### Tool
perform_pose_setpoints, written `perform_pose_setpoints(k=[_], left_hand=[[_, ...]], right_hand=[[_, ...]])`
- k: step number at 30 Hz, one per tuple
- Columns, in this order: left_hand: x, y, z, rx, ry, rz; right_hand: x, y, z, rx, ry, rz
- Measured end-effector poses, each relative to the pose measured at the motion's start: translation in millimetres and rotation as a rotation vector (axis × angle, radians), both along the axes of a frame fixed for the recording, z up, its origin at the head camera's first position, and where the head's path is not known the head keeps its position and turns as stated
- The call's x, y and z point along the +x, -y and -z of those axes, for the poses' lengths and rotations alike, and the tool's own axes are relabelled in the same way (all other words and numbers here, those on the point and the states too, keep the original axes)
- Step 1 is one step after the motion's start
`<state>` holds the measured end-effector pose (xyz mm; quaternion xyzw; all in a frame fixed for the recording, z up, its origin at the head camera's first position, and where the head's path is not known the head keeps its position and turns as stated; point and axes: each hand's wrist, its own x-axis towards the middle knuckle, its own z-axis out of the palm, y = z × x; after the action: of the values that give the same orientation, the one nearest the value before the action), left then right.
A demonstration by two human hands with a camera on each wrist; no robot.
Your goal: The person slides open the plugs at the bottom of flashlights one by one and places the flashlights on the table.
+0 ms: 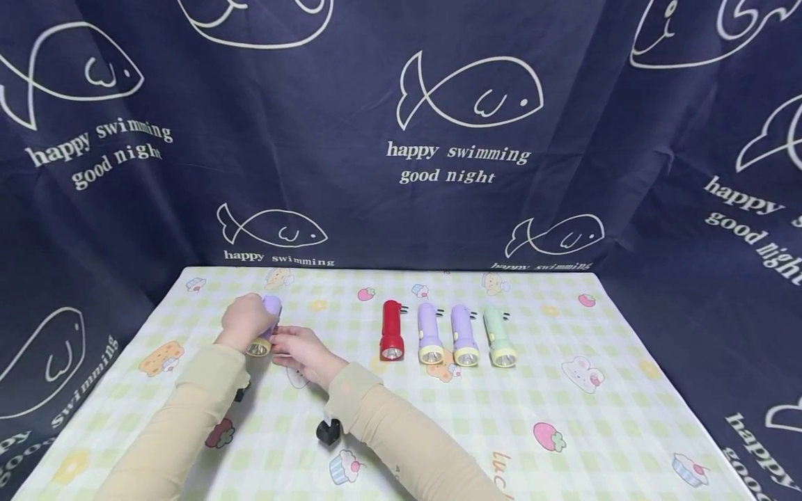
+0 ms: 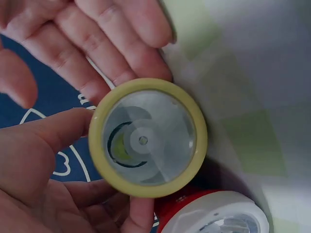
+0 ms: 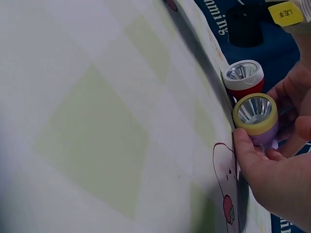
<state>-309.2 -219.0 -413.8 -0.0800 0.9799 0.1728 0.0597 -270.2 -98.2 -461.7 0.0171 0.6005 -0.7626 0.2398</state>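
A purple flashlight (image 1: 272, 305) with a yellow rim lies at the left of the table, its lens toward me. My left hand (image 1: 244, 320) grips it from the left, thumb and fingers around the body. From the other side, my right hand (image 1: 305, 351) touches the flashlight with loosely extended fingers. The left wrist view looks straight into the round lens. Right beside it is a red flashlight (image 2: 218, 213) with a white rim, also visible in the right wrist view; in the head view my left hand hides it.
To the right stretches a row: a red flashlight (image 1: 391, 330), two purple flashlights (image 1: 429, 330) and a pale green flashlight (image 1: 498, 335), with dark plug prongs showing at their sides. A checked cloth (image 1: 601, 431) covers the table. Dark blue curtains (image 1: 351, 139) hang behind and at both sides.
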Motion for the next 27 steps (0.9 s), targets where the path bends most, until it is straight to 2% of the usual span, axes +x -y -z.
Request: perform_pose_setpoints(k=[7, 16, 23, 27], left_hand=[[-3.7, -6.1, 3.8, -0.043, 0.022, -0.027], [-4.6, -8.9, 1.3, -0.061, 0.014, -0.039], [-7.5, -8.6, 0.9, -0.065, 0.027, -0.018], [-7.0, -9.2, -1.8, -0.059, 0.028, -0.007]], right_hand=[[-0.4, -1.5, -0.2, 0.007, 0.007, -0.005], [-2.2, -5.1, 2.3, -0.005, -0.010, -0.027], [-2.2, -6.4, -2.5, -0.028, 0.077, 0.018], [-3.2, -8.8, -5.1, -0.047, 0.097, 0.034]])
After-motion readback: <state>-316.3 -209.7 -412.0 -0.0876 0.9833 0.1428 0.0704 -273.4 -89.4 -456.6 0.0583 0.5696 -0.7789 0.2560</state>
